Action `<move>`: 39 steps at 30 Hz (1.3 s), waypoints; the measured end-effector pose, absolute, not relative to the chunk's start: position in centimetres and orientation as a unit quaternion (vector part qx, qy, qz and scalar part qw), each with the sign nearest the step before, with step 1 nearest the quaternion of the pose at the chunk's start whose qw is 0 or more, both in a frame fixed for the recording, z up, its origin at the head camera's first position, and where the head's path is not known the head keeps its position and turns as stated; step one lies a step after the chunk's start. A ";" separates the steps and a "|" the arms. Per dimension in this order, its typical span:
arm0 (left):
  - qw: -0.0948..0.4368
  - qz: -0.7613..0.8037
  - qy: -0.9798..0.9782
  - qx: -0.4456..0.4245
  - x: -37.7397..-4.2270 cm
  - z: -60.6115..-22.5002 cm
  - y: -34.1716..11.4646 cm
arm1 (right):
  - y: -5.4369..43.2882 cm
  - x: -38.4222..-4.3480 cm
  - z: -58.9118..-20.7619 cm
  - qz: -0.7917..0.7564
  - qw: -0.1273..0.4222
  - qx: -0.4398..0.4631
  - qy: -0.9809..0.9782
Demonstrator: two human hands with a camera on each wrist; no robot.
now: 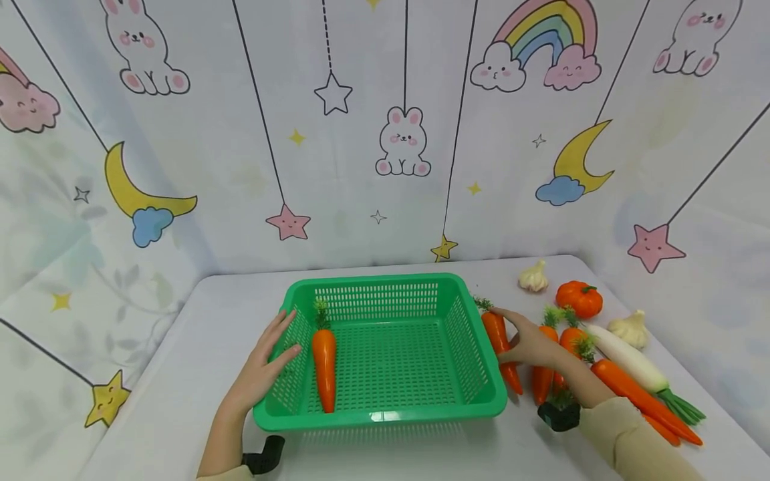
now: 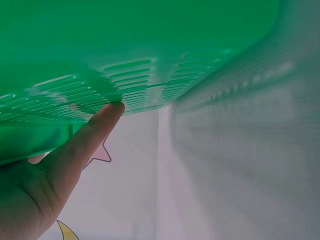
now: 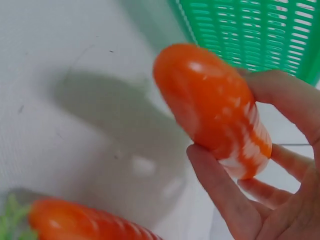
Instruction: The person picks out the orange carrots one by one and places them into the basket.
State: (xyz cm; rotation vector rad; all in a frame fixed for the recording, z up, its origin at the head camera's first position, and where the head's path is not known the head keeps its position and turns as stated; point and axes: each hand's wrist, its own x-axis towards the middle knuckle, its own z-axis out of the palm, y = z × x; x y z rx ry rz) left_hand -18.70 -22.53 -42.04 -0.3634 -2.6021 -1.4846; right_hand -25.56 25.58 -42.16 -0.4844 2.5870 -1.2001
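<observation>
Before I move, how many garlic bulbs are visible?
2: one garlic bulb at the back, left of the orange pumpkin; another bulb right of the pumpkin, beside the white radish. The right hand could hide more.

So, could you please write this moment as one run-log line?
left hand: touching green slotted basket | right hand: gripping carrot beside basket | inside basket: another carrot
</observation>
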 end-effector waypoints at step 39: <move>0.066 -0.497 -0.857 -0.120 -18.6 -42.0 -22.6 | 23.3 -24.2 -34.0 -0.446 0.087 -0.172 0.874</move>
